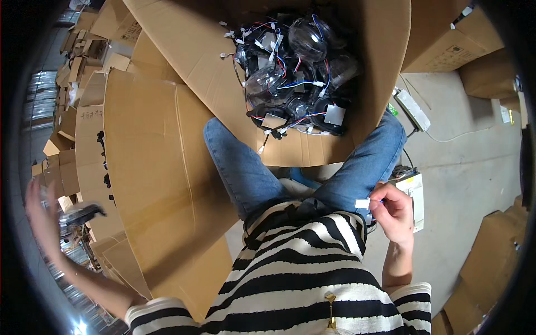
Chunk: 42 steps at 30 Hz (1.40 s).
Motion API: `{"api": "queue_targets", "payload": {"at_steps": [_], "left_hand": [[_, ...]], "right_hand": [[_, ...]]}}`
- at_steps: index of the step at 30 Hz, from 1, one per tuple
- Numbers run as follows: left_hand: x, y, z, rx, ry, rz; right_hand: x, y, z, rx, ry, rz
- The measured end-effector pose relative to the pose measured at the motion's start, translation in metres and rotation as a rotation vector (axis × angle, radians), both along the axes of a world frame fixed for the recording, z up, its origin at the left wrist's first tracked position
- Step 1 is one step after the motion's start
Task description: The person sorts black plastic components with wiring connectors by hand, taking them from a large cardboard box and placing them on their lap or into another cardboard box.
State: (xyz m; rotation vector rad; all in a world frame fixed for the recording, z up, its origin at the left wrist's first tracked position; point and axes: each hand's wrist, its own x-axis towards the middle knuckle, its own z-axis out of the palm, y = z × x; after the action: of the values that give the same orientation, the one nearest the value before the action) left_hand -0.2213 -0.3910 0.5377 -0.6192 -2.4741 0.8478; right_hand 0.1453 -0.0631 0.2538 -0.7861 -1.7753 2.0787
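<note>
My right hand pinches a small white plug connector between thumb and fingers, beside my right thigh. At the far left my left hand is raised with its fingers stretched out, slightly blurred. Nearest to it is a black part with a clear section, just to its right; I see no grip on it. In front of my knees a large open cardboard box holds a heap of round clear-lensed lamp units with black housings, coloured wires and white connectors.
A big cardboard panel stands to my left, with black clips along an edge beyond it. Piled cartons fill the far left. On the floor to my right lie a white power strip with cables and a white boxy device.
</note>
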Motion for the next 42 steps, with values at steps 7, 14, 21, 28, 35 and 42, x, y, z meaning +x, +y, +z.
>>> {"api": "queue_targets", "payload": {"at_steps": [7,14,21,28,35,42], "left_hand": [[0.068,0.186,-0.332,0.932,-1.384,-0.148],[0.028,0.205,-0.527,1.582,-1.533,0.796],[0.010,0.203,-0.581,1.964,-1.375,1.260],[0.083,0.194,-0.511,1.800,-1.348,0.301],[0.097,0.197,-0.410,1.549,-1.554,0.005],[0.115,0.195,-0.343,1.321,-1.857,-0.095]], "right_hand": [[-0.004,-0.007,-0.007,0.047,-0.050,-0.002],[-0.010,-0.003,-0.012,0.002,-0.187,-0.007],[-0.031,-0.003,-0.017,-0.070,-0.232,0.079],[-0.056,-0.003,-0.014,-0.016,-0.247,0.179],[-0.070,-0.008,-0.008,0.091,-0.219,0.297],[-0.078,-0.009,0.001,0.232,-0.156,0.341]]}}
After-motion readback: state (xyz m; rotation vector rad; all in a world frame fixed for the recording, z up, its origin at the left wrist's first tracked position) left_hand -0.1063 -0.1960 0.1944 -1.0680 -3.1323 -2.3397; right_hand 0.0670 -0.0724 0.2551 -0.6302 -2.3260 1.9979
